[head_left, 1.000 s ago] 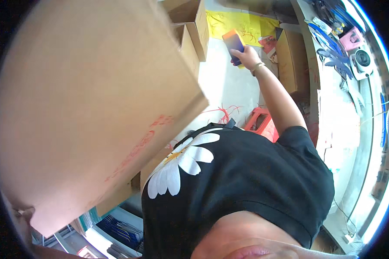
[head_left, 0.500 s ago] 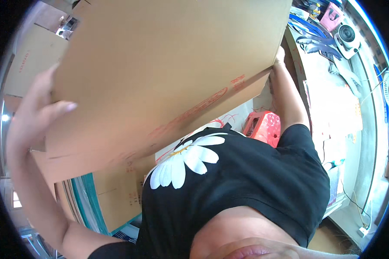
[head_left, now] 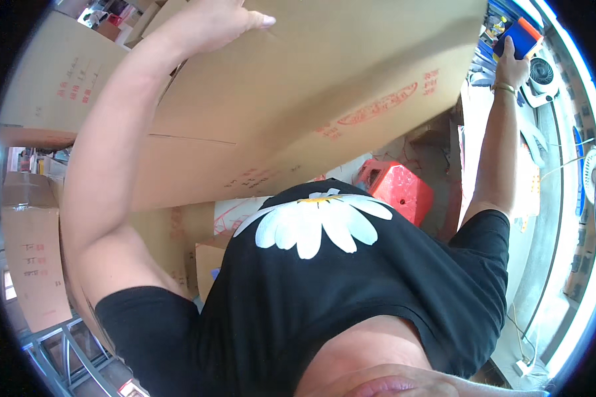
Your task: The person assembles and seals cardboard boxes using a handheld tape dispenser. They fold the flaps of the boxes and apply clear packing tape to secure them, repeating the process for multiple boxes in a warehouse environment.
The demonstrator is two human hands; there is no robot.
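Observation:
A large brown cardboard box (head_left: 298, 86) with red printing leans in front of me, filling the upper middle. At its upper left edge my left hand (head_left: 215, 23) grips it, thumb lying on the board; the other fingers are partly cut off by the picture's edge. My right arm stretches up over the workbench on the right. There my right hand (head_left: 512, 65) is closed on a flat blue and orange object (head_left: 520, 38), whose exact kind I cannot make out. That hand is apart from the box and beside a small white fan with a black grille (head_left: 542, 71).
Below the box's right side stands a red plastic stool (head_left: 400, 192). Other cardboard boxes (head_left: 36, 258) stand at the left, above a metal frame (head_left: 69, 354). The white workbench (head_left: 480, 142) runs along the right, with cables and another fan (head_left: 593, 165) near the window.
My right hand has left the box's right edge and now holds the blue and orange object over the workbench. My left hand has moved up and right along the box, which has shifted right.

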